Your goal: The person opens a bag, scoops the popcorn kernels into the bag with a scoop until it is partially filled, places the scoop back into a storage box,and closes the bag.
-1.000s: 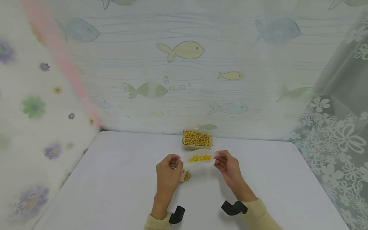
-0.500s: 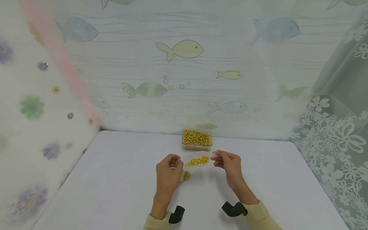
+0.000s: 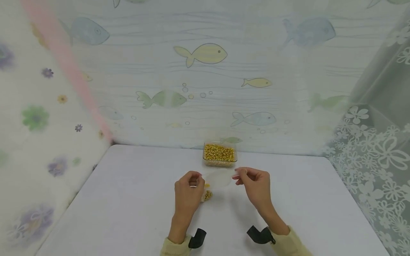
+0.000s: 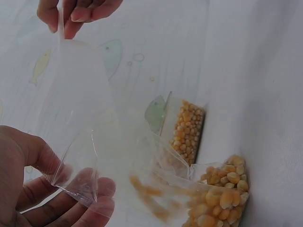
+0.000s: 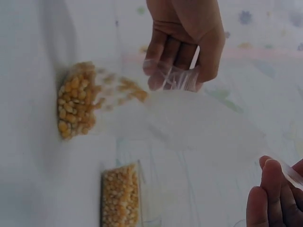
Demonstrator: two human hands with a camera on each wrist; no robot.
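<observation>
My right hand pinches the thin handle of a white translucent scoop, tilted down toward the left. Corn kernels fall from its lower end into a clear plastic bag, blurred by their motion in both wrist views. My left hand pinches the rim of that bag between thumb and fingers, and its mouth gapes beneath the scoop. Yellow kernels fill the bag's bottom, seen best in the right wrist view. From the head, the left hand hides much of the bag.
A clear rectangular container full of corn kernels stands behind the scoop, near the far edge of the white table. A fish-patterned curtain hangs directly behind the table, with a flowered one on the left.
My right hand has shifted slightly left and turned, tipping the scoop. The kernels that lay on it have slid leftward and off into the bag. My left hand has barely moved.
</observation>
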